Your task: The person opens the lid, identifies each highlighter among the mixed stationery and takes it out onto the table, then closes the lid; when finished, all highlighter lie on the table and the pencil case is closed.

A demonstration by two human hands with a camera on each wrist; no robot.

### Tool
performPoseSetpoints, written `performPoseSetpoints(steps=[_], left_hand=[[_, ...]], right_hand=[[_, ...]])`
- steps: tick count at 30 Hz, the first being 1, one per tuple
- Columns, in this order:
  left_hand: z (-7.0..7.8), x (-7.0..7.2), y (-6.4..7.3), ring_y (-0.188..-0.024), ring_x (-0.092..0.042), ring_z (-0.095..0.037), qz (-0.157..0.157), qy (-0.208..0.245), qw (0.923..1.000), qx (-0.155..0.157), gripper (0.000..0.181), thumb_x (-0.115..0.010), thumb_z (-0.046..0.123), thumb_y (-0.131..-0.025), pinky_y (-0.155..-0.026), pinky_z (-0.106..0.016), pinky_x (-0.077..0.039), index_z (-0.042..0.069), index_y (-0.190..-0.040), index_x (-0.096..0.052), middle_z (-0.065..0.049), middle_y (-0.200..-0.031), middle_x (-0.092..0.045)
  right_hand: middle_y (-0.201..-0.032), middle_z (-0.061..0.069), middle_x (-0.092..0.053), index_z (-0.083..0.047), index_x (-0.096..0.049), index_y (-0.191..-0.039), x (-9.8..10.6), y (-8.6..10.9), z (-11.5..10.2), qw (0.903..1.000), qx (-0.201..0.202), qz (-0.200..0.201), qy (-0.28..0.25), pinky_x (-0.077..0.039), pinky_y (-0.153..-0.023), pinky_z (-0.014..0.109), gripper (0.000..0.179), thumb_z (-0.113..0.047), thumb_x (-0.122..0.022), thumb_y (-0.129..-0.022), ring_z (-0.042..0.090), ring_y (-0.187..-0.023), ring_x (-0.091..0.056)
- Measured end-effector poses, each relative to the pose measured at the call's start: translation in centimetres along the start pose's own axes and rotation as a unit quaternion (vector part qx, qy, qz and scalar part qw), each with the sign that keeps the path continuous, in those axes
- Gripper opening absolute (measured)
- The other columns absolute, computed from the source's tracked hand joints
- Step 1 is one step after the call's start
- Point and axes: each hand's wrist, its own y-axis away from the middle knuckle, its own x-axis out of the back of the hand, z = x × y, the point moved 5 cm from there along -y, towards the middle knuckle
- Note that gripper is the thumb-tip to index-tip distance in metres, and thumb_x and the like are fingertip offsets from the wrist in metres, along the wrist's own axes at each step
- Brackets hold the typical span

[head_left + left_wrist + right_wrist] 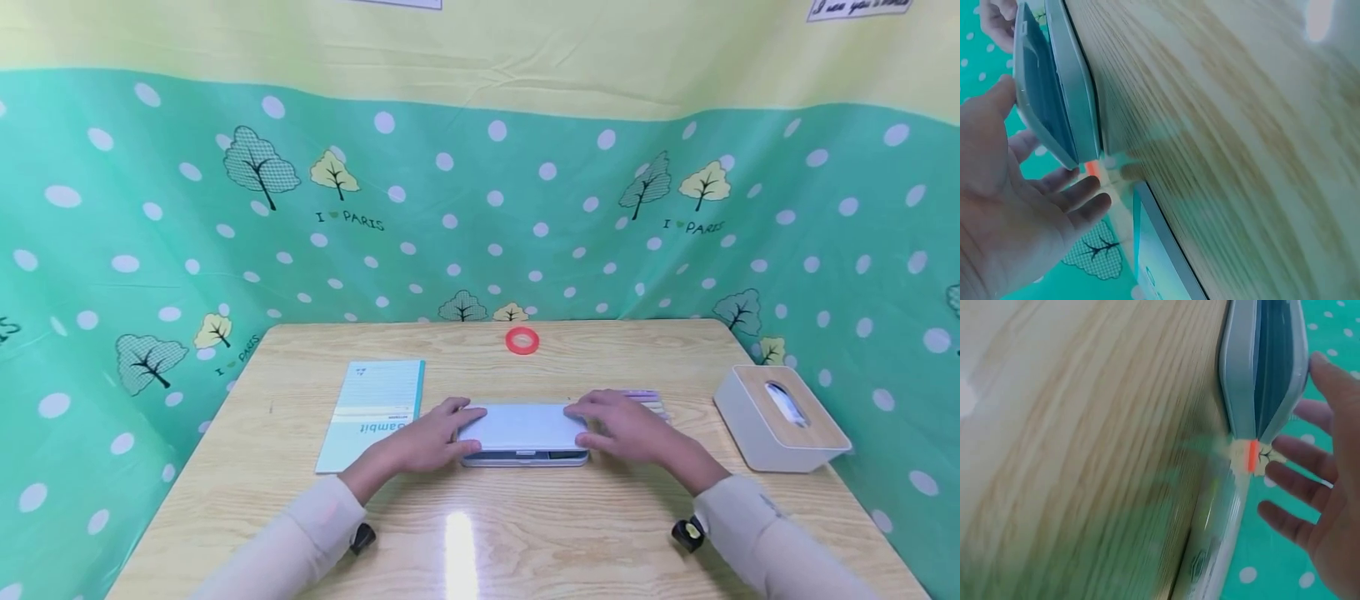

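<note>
A pale grey-white pencil case (pixel 522 427) lies in the middle of the table, its lid raised a little along the near side. Dark contents show through the narrow gap. At its left end my left hand (pixel 431 435) touches the lid, thumb at the front edge and index finger farther back. My right hand (pixel 622 427) touches the right end in much the same way. In the left wrist view the other fingers (pixel 1088 209) stretch out past the case's corner. The right wrist view shows the thumb (pixel 1321 365) against the lid's edge, with the remaining fingers spread.
A light blue notebook (pixel 352 454) lies left of the case. Several slim pens (pixel 645 397) lie partly behind the right hand. A red ring of tape (pixel 522 340) is near the table's back edge. At the right stands a tissue box (pixel 787 454) with a wood-coloured top.
</note>
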Motion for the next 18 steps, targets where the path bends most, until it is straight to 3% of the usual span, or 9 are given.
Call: performPoseSetpoints(steps=[11,18], left_hand=[[0.7,-0.69,-0.34,-0.137,-0.048,-0.034,0.012,-0.039,0.9992,-0.008,0.075,-0.066,0.051,-0.096,-0.111,-0.049,-0.048,0.023,-0.159,-0.037,-0.018,-0.157,-0.036],[0.85,-0.87,-0.46,-0.133,-0.049,-0.03,0.014,-0.05,0.9986,-0.008,0.079,-0.067,0.052,-0.095,-0.109,-0.047,-0.049,0.02,-0.16,-0.036,-0.017,-0.155,-0.038]], right_hand=[[-0.147,0.012,-0.058,-0.022,-0.057,-0.147,-0.61,-0.49,-0.82,0.9977,-0.007,-0.035,0.057,-0.038,-0.119,0.058,0.058,-0.047,-0.067,-0.096,0.035,-0.138,-0.052],[-0.15,0.012,-0.055,-0.024,-0.057,-0.147,-0.69,-0.52,-0.93,0.9972,-0.025,-0.046,0.053,-0.039,-0.118,0.058,0.062,-0.05,-0.07,-0.092,0.036,-0.14,-0.05]])
